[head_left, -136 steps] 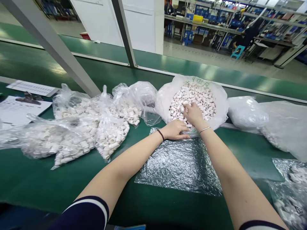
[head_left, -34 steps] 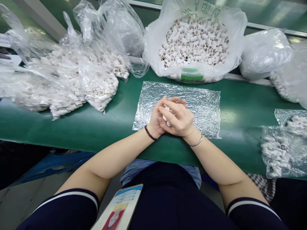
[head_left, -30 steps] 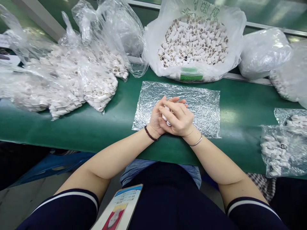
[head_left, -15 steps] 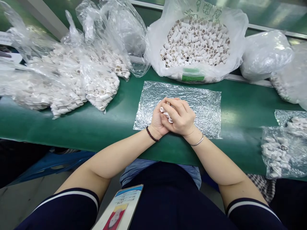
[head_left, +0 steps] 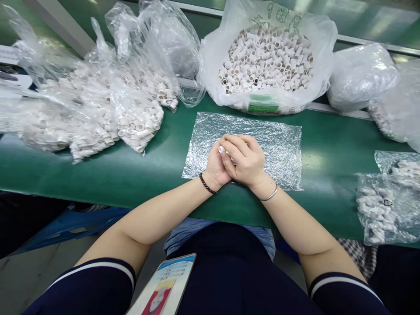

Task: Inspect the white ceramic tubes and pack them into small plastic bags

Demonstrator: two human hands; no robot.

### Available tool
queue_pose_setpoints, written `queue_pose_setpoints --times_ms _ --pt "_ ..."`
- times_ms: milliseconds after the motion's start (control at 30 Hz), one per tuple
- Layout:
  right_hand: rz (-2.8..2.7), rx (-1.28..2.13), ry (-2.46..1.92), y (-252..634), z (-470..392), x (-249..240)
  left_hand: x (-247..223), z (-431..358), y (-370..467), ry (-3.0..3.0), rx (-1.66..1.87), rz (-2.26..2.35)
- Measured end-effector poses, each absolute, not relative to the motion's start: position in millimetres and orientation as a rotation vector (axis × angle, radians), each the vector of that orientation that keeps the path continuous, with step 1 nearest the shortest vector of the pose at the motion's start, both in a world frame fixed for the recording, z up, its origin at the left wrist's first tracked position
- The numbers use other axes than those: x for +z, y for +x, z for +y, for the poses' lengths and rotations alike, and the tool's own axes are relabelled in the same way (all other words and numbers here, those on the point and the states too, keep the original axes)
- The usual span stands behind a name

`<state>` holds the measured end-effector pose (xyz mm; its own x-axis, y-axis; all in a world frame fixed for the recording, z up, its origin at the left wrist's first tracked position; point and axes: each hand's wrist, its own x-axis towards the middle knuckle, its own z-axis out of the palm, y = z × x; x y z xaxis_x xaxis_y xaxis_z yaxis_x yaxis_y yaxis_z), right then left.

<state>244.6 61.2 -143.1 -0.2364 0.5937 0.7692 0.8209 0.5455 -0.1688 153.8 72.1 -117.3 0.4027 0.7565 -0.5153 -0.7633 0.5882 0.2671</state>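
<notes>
My left hand (head_left: 216,164) is cupped with its palm up, fingers curled around short white plastic pipe fittings. Over it lies my right hand (head_left: 246,159), its fingers closed across the same handful. One white pipe fitting (head_left: 222,149) peeks out between the hands; the others are hidden under my fingers. Both hands are above a flat clear plastic bag (head_left: 282,153) on the green work surface (head_left: 164,170). Behind them stands a large white plastic bag (head_left: 211,57), its mouth spread wide, full of loose white fittings (head_left: 269,61).
Clear bags filled with white fittings (head_left: 88,109) are heaped at the left. A stuffed translucent bag (head_left: 362,76) sits at the back right. Smaller bags of white pieces (head_left: 377,210) lie at the right edge. An ID badge (head_left: 164,284) hangs at my front.
My right hand has closed further over the left, so fewer white fittings show between the hands. The bags around have stayed in place.
</notes>
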Motion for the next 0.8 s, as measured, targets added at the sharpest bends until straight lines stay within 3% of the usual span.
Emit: queue_pose_setpoints --times_ms 100,267,500,800 --pt "-1.965 -0.332 -1.183 244.8 60.7 -145.1 -118.3 71.0 153.2 -0.067 0.955 0.449" --pt "-1.915 -0.297 -1.218 244.4 59.0 -143.8 -113.0 72.1 152.9 -0.019 0.970 0.552" --pt "-1.644 0.179 -1.191 229.1 46.3 -135.0 -98.8 69.8 153.6 0.215 1.148 0.587" --pt "-1.410 0.420 -1.175 217.3 40.8 -138.5 -116.4 63.6 159.6 0.381 1.176 0.628"
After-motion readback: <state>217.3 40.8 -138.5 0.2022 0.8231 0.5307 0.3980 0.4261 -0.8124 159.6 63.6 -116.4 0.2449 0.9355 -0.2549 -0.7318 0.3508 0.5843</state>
